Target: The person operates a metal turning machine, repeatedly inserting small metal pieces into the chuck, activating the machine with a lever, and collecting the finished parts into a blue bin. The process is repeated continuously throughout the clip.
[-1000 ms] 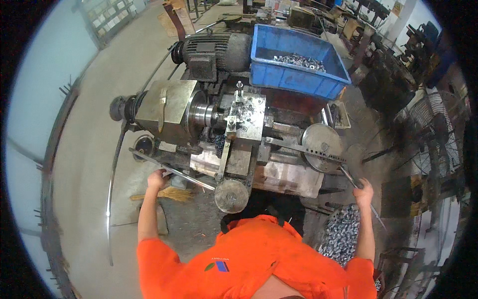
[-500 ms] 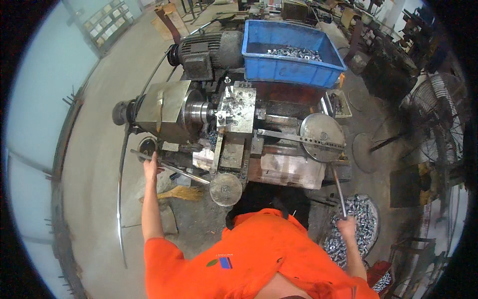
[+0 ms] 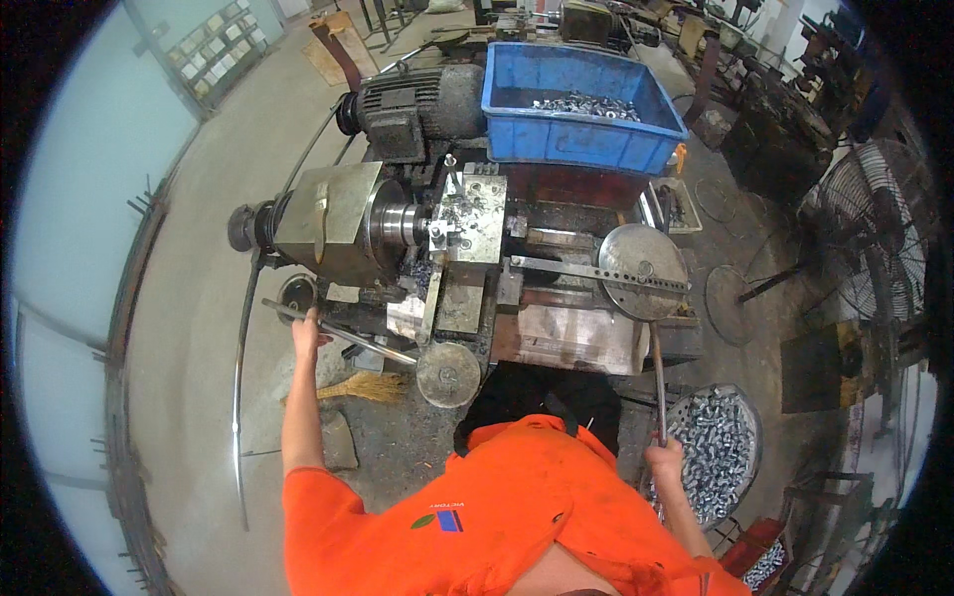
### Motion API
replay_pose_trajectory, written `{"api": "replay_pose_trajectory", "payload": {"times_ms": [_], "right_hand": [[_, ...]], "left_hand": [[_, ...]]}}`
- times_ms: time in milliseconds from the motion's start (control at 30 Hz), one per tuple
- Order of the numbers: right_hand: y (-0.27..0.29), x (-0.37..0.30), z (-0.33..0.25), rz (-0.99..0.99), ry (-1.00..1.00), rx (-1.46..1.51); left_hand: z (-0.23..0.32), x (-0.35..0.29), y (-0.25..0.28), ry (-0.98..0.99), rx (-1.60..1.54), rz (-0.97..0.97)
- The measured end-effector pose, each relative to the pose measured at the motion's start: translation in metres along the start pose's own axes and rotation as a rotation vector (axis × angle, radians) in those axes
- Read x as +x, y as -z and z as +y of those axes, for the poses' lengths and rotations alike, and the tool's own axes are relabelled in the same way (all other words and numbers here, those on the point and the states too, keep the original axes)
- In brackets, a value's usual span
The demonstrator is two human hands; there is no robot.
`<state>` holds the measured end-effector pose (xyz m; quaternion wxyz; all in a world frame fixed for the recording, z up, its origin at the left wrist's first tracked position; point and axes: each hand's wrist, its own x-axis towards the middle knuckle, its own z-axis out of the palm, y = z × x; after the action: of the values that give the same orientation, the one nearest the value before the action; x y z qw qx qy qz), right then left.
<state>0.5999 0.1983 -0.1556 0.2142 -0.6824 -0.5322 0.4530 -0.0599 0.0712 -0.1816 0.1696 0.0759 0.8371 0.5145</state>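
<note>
My left hand [image 3: 309, 336] is closed round the upper end of a long metal lever [image 3: 368, 344], which slants down to a round steel disc [image 3: 448, 375] at the front of a small lathe. On the right, my right hand [image 3: 664, 458] grips a second metal lever [image 3: 659, 382] hanging from a larger round disc [image 3: 643, 271]. Between them lies the lathe's tool slide [image 3: 471, 221], strewn with metal chips. Left of the slide sits the shiny spindle chuck [image 3: 399, 224], beside a sheet-metal cover [image 3: 328, 221]. Whatever is at the cutting point is too small to make out.
A blue crate [image 3: 586, 141] of small metal parts stands behind the lathe, beside a motor [image 3: 422, 103]. A round basket of metal parts [image 3: 717, 452] is by my right forearm. A straw broom [image 3: 366, 386] lies at left. A fan [image 3: 870, 233] stands far right.
My right hand has swung its lever to the left, so the lever now hangs closer to vertical. My left hand keeps its grip with hardly any movement.
</note>
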Motion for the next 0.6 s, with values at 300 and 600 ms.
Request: {"api": "replay_pose_trajectory", "payload": {"times_ms": [300,600], "right_hand": [[0.017,0.044,0.060,-0.003,0.134,-0.120],[0.129,0.173,-0.002,0.407,0.152,-0.991]], "left_hand": [[-0.002,0.011,0.014,0.067,0.107,-0.112],[0.003,0.007,0.004,0.092,0.046,-0.237]]}}
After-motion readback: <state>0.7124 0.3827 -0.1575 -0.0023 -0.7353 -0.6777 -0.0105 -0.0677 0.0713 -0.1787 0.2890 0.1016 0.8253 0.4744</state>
